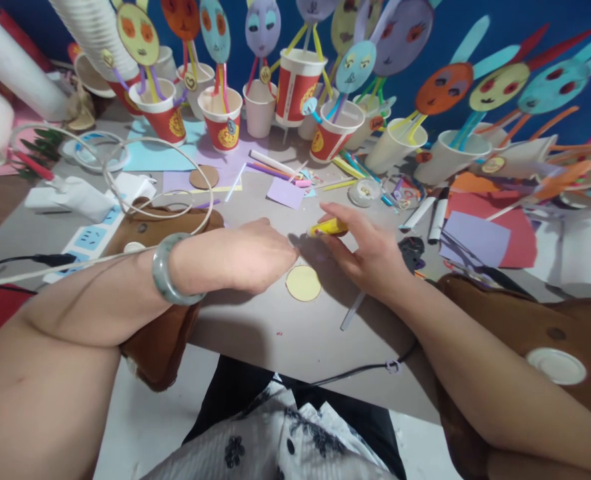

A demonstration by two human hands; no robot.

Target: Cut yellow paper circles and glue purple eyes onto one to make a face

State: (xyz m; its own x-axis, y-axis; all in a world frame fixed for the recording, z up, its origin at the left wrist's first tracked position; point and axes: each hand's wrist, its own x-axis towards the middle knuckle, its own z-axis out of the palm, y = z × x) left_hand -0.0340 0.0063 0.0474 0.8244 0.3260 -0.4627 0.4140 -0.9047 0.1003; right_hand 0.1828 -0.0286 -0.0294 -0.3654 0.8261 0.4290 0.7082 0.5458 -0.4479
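My right hand [368,250] grips a short yellow tube [329,227] between thumb and fingers, its pale end pointing left. Opposite it, my left hand [258,257] is closed with the knuckles up, and whatever its fingertips hold is hidden. A pale yellow paper disc [304,283] lies flat on the grey table [275,317], just below and between both hands. Under my right wrist a translucent strip [352,311] rests on the table. Beyond the hands lies a small lilac paper piece [285,192].
Paper cups [220,117] with rabbit-faced paper figures line the back. A power strip [88,233] and a looping white cable [210,193] are at left. Brown cushions [505,333] lie under both forearms. Markers [439,217] and red paper [522,243] are at right.
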